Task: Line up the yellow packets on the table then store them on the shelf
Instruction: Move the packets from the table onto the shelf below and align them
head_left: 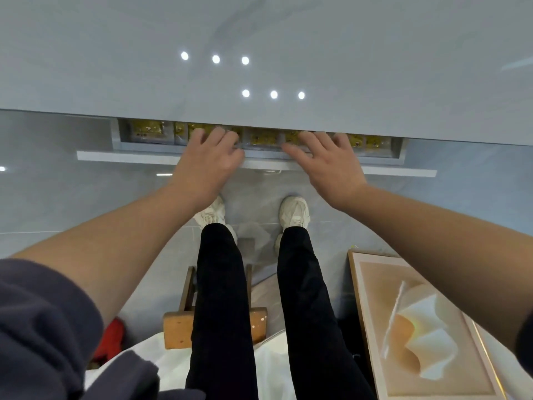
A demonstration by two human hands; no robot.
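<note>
- Where the shelf (144,146) opens under the front edge of the worktop (288,39), the yellow packets (261,138) sit side by side in one row.
- The left hand (210,160) lies on packets left of the middle, fingers (230,137) nearly straight, gripping nothing.
- The right hand (326,163) rests on packets right of the middle, fingers spread, gripping nothing.
- A wooden stool (176,327) stands on the floor below.
</note>
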